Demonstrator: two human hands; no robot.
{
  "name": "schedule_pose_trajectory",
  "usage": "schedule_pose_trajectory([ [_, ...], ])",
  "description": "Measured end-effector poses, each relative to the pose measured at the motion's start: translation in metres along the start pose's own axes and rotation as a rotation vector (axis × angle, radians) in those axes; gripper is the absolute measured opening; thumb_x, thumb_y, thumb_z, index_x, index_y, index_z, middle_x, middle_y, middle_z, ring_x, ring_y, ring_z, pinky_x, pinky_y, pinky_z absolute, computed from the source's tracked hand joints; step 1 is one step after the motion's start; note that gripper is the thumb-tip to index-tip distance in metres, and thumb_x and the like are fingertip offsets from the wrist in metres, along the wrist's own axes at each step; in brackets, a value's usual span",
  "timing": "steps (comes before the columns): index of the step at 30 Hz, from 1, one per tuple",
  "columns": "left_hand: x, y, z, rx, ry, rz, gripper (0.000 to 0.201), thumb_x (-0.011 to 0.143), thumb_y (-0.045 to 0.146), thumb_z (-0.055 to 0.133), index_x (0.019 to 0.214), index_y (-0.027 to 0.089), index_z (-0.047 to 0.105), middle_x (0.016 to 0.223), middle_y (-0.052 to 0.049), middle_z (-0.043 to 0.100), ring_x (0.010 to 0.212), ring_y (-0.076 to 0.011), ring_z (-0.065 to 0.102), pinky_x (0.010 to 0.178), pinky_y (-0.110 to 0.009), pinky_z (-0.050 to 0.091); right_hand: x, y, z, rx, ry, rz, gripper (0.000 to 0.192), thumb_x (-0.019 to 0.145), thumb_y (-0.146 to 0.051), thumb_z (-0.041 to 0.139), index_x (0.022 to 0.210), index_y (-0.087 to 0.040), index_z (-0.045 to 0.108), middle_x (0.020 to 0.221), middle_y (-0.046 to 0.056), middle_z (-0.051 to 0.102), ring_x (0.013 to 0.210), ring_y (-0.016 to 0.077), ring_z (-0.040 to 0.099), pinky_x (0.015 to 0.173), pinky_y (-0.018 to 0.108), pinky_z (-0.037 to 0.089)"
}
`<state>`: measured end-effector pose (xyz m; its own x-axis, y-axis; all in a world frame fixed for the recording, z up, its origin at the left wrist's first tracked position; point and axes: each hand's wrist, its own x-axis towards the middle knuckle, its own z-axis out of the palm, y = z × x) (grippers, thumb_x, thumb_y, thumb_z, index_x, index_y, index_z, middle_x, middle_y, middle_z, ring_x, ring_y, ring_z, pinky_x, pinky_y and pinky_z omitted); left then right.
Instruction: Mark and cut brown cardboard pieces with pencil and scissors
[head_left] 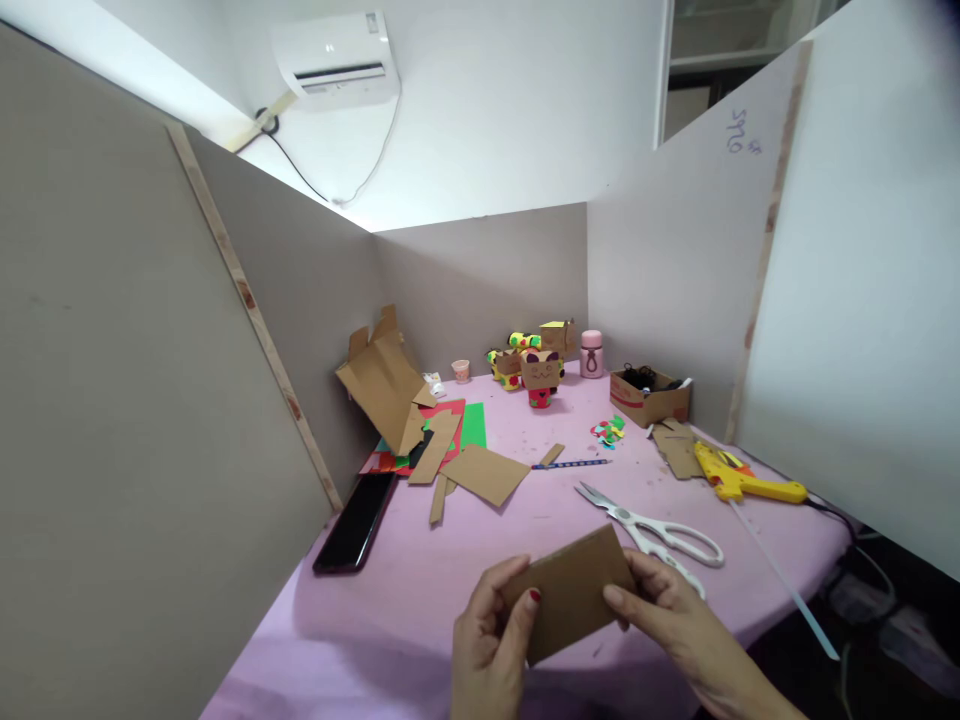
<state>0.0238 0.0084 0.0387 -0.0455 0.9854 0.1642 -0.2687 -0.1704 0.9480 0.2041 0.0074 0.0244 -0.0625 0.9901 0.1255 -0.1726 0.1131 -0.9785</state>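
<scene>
Left hand (pixel 491 640) and right hand (pixel 671 610) pinch cardboard piece (pixel 574 590) between them.

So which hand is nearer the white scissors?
Right. The right hand grips the cardboard piece just below the scissors handles; the left hand holds its other edge, farther left.

Pink table (pixel 420 610), centre to lower frame. On it: black phone (pixel 355 523) at left; white scissors (pixel 654 528) right of centre; yellow glue gun (pixel 739 477) at right; cardboard sheet (pixel 486 473) mid-frame; small open box (pixel 649 395) upper right; cardboard figures (pixel 536 365) at back.
</scene>
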Motion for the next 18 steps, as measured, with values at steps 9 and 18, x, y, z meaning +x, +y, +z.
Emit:
schedule_pose_trajectory([
  [9,0.004,0.007,-0.004,-0.012,-0.213,-0.126,0.028,0.064,0.033,0.076,0.077,0.018,0.056,0.062,0.001,0.067,0.057,-0.0103,0.055,0.053,-0.018,0.037,-0.003,-0.017,-0.003,-0.011,0.053,0.022,0.027,0.068,-0.042,0.073,0.083,-0.020,0.067,0.068,-0.003,0.059,0.059,0.0111,0.044,0.050,0.021,0.034],
  [18,-0.003,-0.009,0.000,-0.207,-0.258,-0.369,0.027,0.067,0.037,0.073,0.080,0.018,0.060,0.079,-0.005,0.071,0.074,-0.0187,0.064,0.069,-0.027,0.046,-0.006,-0.017,0.006,0.201,0.064,0.020,0.038,0.078,-0.056,0.056,0.087,-0.021,0.066,0.067,-0.002,0.060,0.057,0.0113,0.050,0.048,0.021,0.039],
])
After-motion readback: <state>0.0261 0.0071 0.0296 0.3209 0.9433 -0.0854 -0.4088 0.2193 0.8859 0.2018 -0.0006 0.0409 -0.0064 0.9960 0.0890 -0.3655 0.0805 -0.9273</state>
